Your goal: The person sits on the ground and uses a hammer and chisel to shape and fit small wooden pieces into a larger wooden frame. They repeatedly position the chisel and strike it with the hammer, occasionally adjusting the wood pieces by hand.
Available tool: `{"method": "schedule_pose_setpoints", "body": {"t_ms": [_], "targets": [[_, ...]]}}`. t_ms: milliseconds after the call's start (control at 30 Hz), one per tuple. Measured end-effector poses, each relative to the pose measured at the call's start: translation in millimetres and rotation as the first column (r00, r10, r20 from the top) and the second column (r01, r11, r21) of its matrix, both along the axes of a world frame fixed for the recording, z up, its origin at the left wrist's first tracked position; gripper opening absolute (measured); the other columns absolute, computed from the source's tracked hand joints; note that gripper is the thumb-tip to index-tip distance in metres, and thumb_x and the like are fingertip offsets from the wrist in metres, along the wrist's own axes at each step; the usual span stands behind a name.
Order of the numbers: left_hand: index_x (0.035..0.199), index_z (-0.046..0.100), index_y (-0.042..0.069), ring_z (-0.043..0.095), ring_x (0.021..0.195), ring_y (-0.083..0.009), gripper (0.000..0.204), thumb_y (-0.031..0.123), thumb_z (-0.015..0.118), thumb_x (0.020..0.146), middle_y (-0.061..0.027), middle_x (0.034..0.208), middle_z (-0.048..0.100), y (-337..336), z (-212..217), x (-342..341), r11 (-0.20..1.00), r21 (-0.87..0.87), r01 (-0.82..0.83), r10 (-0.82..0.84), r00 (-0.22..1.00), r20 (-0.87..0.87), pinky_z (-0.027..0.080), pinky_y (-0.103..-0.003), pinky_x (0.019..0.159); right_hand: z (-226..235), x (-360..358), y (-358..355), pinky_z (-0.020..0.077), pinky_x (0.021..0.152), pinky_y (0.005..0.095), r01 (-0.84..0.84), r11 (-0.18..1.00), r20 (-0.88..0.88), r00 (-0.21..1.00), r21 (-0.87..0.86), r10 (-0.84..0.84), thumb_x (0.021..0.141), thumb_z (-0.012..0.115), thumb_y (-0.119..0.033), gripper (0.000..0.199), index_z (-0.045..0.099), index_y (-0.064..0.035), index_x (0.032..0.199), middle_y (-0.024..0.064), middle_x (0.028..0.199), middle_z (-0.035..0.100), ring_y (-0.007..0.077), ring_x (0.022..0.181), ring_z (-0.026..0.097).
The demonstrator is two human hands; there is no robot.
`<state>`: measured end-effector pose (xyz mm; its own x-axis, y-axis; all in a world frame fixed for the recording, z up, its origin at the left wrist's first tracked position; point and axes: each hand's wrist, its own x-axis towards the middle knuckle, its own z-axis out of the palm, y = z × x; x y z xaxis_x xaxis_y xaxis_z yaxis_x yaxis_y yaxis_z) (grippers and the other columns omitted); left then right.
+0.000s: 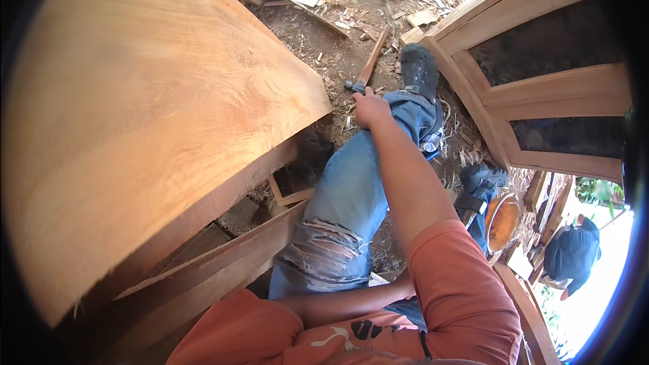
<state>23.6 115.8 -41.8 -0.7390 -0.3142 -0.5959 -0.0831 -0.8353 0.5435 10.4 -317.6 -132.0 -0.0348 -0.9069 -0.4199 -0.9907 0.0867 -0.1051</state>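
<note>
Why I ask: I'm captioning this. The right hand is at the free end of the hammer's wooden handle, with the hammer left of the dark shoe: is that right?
Not quite: the head view shows the right hand at the head end of the hammer, not the free end of its handle. The hammer is left of the dark shoe.

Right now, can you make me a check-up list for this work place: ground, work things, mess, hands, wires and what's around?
Surface: brown earth ground, littered with wood scraps.
Job's things: hammer, wooden handle, dark head; big wooden slab to its left.
Clutter: the wood scraps, near the hammer.
Hands: right hand at the hammer's head, grip unclear; left hand hidden.
Cables: nothing seen.
Surroundings: wooden frame with dark panels, right; another person beyond.
</note>
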Motion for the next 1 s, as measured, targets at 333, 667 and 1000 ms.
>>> {"method": "schedule_pose_setpoints", "body": {"t_ms": [333,667,1000], "targets": [[0.114,0.062,-0.001,0.066,0.077,-0.0186,0.047,0.046,0.062,0.109,-0.0105,0.088,0.069,5,-1,2,1.0,-0.015,-0.008,0.009,0.999,0.044,0.051,-0.037,0.069,68,-15,23,0.0488,0.095,0.0464,-0.293,0.692,-0.025,0.929,-0.66,0.37,0.09,0.073,-0.013,0.028,0.077,-0.0216,0.116,0.0066,0.109,0.067,0.0298,0.11,0.064],[0.106,0.058,0.006,0.056,0.068,-0.0102,0.05,0.056,0.067,0.106,-0.0011,0.08,0.061,-9,11,9,0.997,-0.073,-0.011,0.016,0.997,0.069,0.049,-0.03,0.062,309,-137,206,0.0575,0.096,0.0351,0.733,0.378,0.79,0.614,-0.566,-0.009,0.091,0.087,-0.015,0.031,0.079,-0.004,0.119,0.0123,0.116,0.078,0.0205,0.104,0.074],[0.105,0.055,0.008,0.06,0.06,-0.0153,0.043,0.051,0.062,0.11,-0.002,0.076,0.059,-13,1,10,0.999,-0.049,-0.018,0.019,1.0,0.017,0.059,-0.033,0.061,287,-205,431,0.057,0.083,0.0438,0.918,0.376,0.555,0.381,-0.129,-0.74,0.102,0.075,-0.036,0.045,0.07,0.0028,0.123,0.0143,0.092,0.076,0.0253,0.09,0.073]]}}
